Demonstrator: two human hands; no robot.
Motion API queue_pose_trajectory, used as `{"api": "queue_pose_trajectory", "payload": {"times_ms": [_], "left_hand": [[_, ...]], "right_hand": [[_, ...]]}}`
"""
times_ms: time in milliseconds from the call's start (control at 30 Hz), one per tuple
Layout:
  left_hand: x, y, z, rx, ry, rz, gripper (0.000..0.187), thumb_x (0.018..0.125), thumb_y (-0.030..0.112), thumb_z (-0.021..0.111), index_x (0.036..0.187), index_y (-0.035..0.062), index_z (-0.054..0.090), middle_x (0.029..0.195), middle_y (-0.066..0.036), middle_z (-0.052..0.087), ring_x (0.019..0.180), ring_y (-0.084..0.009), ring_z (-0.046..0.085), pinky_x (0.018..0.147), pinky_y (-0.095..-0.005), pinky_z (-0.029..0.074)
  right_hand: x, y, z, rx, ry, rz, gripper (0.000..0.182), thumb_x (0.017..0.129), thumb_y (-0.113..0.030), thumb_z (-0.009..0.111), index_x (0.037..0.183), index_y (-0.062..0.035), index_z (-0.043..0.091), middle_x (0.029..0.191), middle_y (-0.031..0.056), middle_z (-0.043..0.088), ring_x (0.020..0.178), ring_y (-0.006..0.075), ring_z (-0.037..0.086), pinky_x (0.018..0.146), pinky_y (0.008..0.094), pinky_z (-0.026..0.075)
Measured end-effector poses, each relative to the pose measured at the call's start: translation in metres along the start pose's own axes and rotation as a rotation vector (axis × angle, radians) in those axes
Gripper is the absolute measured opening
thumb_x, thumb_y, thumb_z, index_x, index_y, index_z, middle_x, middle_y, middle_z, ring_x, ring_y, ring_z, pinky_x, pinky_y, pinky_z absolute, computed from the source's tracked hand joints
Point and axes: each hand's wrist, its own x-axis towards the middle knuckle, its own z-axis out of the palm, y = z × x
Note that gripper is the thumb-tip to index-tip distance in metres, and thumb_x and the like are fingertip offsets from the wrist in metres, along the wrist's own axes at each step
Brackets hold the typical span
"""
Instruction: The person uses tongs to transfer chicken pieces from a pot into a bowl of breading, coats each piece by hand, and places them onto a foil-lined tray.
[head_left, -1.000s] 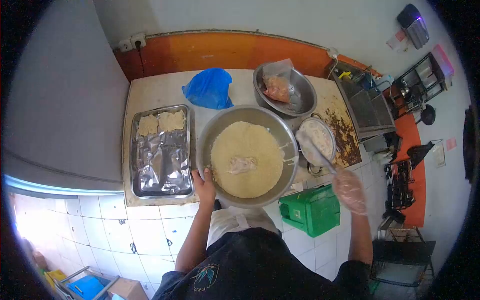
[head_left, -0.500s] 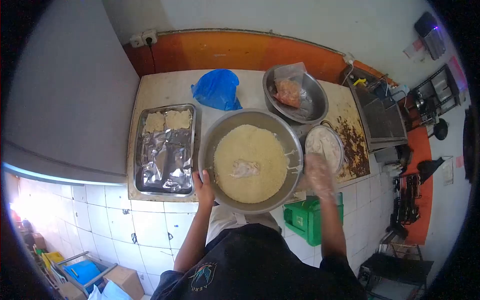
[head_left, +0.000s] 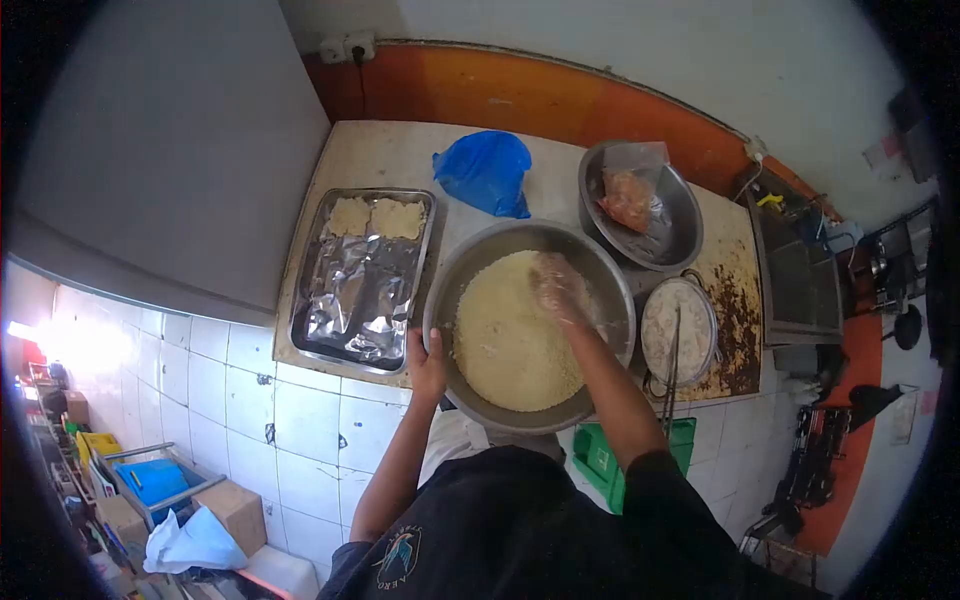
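Observation:
A large metal bowl (head_left: 447, 290) of pale yellow breadcrumbs (head_left: 500, 300) sits at the table's front edge. My left hand (head_left: 427, 368) grips its left rim, thumb on top. Inside the bowl, my right hand (head_left: 558, 290), in a clear plastic glove, is among the crumbs at the upper right; its fingers are blurred and partly buried. The pale piece in the bowl is mostly covered, with small whitish patches (head_left: 490, 350) showing. To the right, a pot of thick whitish batter (head_left: 665, 325) has metal tongs (head_left: 675, 345) lying in it, handles over the near rim.
On the left, a foil-lined metal tray (head_left: 427, 250) carries two breaded pieces (head_left: 397, 219). Behind the bowl lies a blue plastic bag (head_left: 485, 172). A second metal bowl (head_left: 683, 215) holds a clear bag of reddish food (head_left: 628, 200). A green bin (head_left: 595, 465) stands below the table.
My right hand has moved left from the batter pot into the crumbs. The whitish piece is now mostly covered. The view has shifted, so the table appears farther right.

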Motion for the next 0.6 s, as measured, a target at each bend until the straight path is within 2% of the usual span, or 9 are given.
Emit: {"api": "queue_pose_trajectory", "payload": {"times_ms": [167, 200, 233, 267, 300, 367, 400, 467, 600], "left_hand": [[0.0, 0.008, -0.003, 0.164, 0.006, 0.011, 0.03, 0.097, 0.032, 0.051, 0.096, 0.002, 0.049, 0.086, -0.007, 0.05, 0.082, -0.0162, 0.046, 0.077, -0.0324, 0.041], [0.002, 0.0, -0.003, 0.14, 0.017, 0.042, 0.03, 0.097, 0.031, 0.052, 0.096, 0.002, 0.048, 0.085, -0.007, 0.05, 0.081, -0.0159, 0.046, 0.077, -0.0323, 0.041], [0.002, -0.005, -0.001, 0.115, 0.025, 0.073, 0.029, 0.097, 0.031, 0.052, 0.096, 0.0021, 0.048, 0.085, -0.007, 0.05, 0.081, -0.0156, 0.046, 0.076, -0.0321, 0.042], [0.001, -0.006, -0.001, 0.112, 0.023, 0.072, 0.029, 0.097, 0.031, 0.052, 0.096, 0.0021, 0.048, 0.085, -0.007, 0.05, 0.081, -0.0156, 0.046, 0.076, -0.0321, 0.042], [0.001, -0.001, 0.0, 0.119, 0.02, 0.061, 0.028, 0.097, 0.03, 0.053, 0.096, 0.0021, 0.048, 0.084, -0.007, 0.05, 0.081, -0.0154, 0.046, 0.076, -0.032, 0.041], [0.0, 0.009, -0.002, 0.129, 0.016, 0.057, 0.028, 0.097, 0.029, 0.053, 0.096, 0.0021, 0.048, 0.084, -0.007, 0.05, 0.08, -0.0153, 0.046, 0.076, -0.0318, 0.041], [-0.002, 0.016, -0.002, 0.156, -0.006, 0.042, 0.027, 0.097, 0.029, 0.053, 0.097, 0.0018, 0.048, 0.085, -0.007, 0.051, 0.081, -0.0154, 0.047, 0.076, -0.0317, 0.042], [-0.004, 0.016, -0.005, 0.176, -0.018, 0.024, 0.027, 0.097, 0.028, 0.053, 0.098, 0.0016, 0.048, 0.086, -0.007, 0.052, 0.082, -0.0156, 0.048, 0.077, -0.0316, 0.042], [-0.008, 0.019, -0.001, 0.129, -0.011, 0.006, 0.026, 0.098, 0.028, 0.051, 0.1, 0.0018, 0.047, 0.088, -0.007, 0.053, 0.082, -0.0151, 0.049, 0.078, -0.0309, 0.042]], "right_hand": [[0.086, 0.102, -0.059, 1.83, -0.572, -0.014, 0.035, 0.096, -0.024, 0.039, 0.102, -0.0023, 0.065, 0.094, 0.0153, 0.067, 0.085, 0.0207, 0.064, 0.075, 0.0362, 0.05], [0.07, -0.034, -0.009, 1.828, -0.568, -0.018, 0.035, 0.096, -0.024, 0.039, 0.102, -0.0023, 0.065, 0.094, 0.0153, 0.067, 0.085, 0.0207, 0.064, 0.075, 0.0362, 0.05], [0.058, -0.166, 0.038, 0.92, -0.368, 0.408, 0.036, 0.093, -0.031, 0.044, 0.114, -0.0066, 0.06, 0.102, 0.0135, 0.064, 0.095, 0.0245, 0.06, 0.086, 0.0389, 0.046], [0.147, -0.296, 0.016, -0.023, -0.135, 0.715, 0.046, 0.09, -0.037, 0.049, 0.127, -0.0108, 0.056, 0.11, 0.0117, 0.061, 0.104, 0.0284, 0.056, 0.096, 0.0416, 0.043], [0.063, -0.21, 0.048, -0.027, -0.139, 0.716, 0.046, 0.09, -0.037, 0.049, 0.127, -0.0108, 0.056, 0.11, 0.0117, 0.061, 0.104, 0.0284, 0.056, 0.096, 0.0416, 0.043], [0.086, -0.014, -0.041, 1.661, -0.205, -0.027, 0.037, 0.095, -0.032, 0.042, 0.1, -0.0034, 0.063, 0.088, 0.0145, 0.063, 0.08, 0.02, 0.062, 0.074, 0.0335, 0.05], [0.08, 0.036, -0.051, 1.662, -0.201, -0.025, 0.037, 0.095, -0.032, 0.042, 0.1, -0.0034, 0.063, 0.088, 0.0145, 0.063, 0.08, 0.02, 0.062, 0.074, 0.0335, 0.05], [0.061, 0.142, -0.055, 2.088, -0.707, -0.155, 0.033, 0.095, -0.029, 0.042, 0.106, -0.0046, 0.061, 0.098, 0.0138, 0.065, 0.091, 0.0206, 0.063, 0.085, 0.0332, 0.049], [-0.023, 0.014, 0.0, 1.693, -0.62, -0.133, 0.041, 0.094, -0.038, 0.045, 0.121, -0.0096, 0.057, 0.126, 0.0139, 0.054, 0.118, 0.027, 0.049, 0.101, 0.0396, 0.038]]}}
